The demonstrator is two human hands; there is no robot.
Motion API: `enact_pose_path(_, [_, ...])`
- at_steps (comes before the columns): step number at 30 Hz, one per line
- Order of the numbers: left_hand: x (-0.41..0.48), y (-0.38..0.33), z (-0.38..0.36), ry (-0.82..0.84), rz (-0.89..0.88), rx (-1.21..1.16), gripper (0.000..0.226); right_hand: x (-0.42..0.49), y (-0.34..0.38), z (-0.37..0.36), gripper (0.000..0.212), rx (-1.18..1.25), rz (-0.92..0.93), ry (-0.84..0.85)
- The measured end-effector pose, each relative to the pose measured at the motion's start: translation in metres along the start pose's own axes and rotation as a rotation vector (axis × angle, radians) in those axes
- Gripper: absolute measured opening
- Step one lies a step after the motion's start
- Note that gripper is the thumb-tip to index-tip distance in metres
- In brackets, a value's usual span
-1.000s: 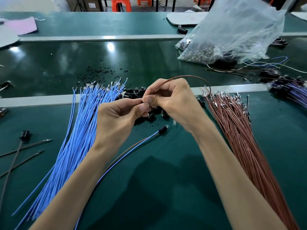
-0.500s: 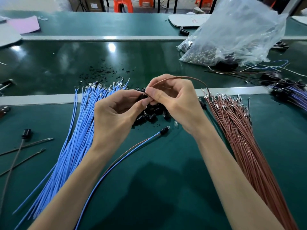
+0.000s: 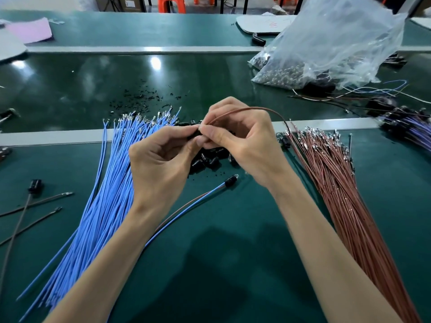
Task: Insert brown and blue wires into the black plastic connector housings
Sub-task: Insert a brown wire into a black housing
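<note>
Holding housing (image 3: 195, 135) in a left hand (image 3: 161, 164) fingertip pinch, above the bench (image 3: 233, 252), mostly hidden. Right hand (image 3: 242, 141) pinches brown wire (image 3: 251, 110) near its tip, just right of the housing, fingertips touching. Wire axis runs right to left, aimed at the housing; its tail arcs back to brown bundle (image 3: 338, 187). Cannot tell if the tip is in. Spare housings (image 3: 210, 159) beneath, blue bundle (image 3: 109, 187) left
</note>
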State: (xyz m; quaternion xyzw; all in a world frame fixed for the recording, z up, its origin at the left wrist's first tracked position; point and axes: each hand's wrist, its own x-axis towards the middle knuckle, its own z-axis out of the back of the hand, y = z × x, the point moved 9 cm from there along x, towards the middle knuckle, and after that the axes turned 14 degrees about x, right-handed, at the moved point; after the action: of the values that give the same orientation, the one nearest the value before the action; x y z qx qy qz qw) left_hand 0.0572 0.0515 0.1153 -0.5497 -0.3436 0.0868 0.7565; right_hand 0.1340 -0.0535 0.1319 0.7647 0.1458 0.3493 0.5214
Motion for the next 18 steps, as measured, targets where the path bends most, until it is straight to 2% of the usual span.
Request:
enact_pose_path(3, [-0.002, 0.003, -0.003, 0.001, 0.027, 0.018, 0.012, 0.001, -0.004, 0.006, 0.007, 0.164, -0.077, -0.014])
enact_pose_path(6, [0.000, 0.006, -0.002, -0.007, 0.052, 0.017, 0.011, 0.002, -0.011, 0.015, 0.006, 0.380, -0.120, -0.124])
enact_pose_path(8, [0.001, 0.006, -0.001, 0.004, 0.054, 0.055, 0.014, 0.003, -0.012, 0.022, 0.008, 0.326, -0.090, -0.211])
enact_pose_path(14, [0.006, 0.008, 0.002, 0.062, 0.068, 0.143, 0.009, 0.003, -0.007, 0.032, 0.014, -0.037, -0.072, -0.221])
enact_pose_path(18, [0.008, 0.004, 0.001, 0.121, 0.034, 0.241, 0.010, 0.002, -0.005, 0.026, 0.013, -0.049, -0.077, -0.169])
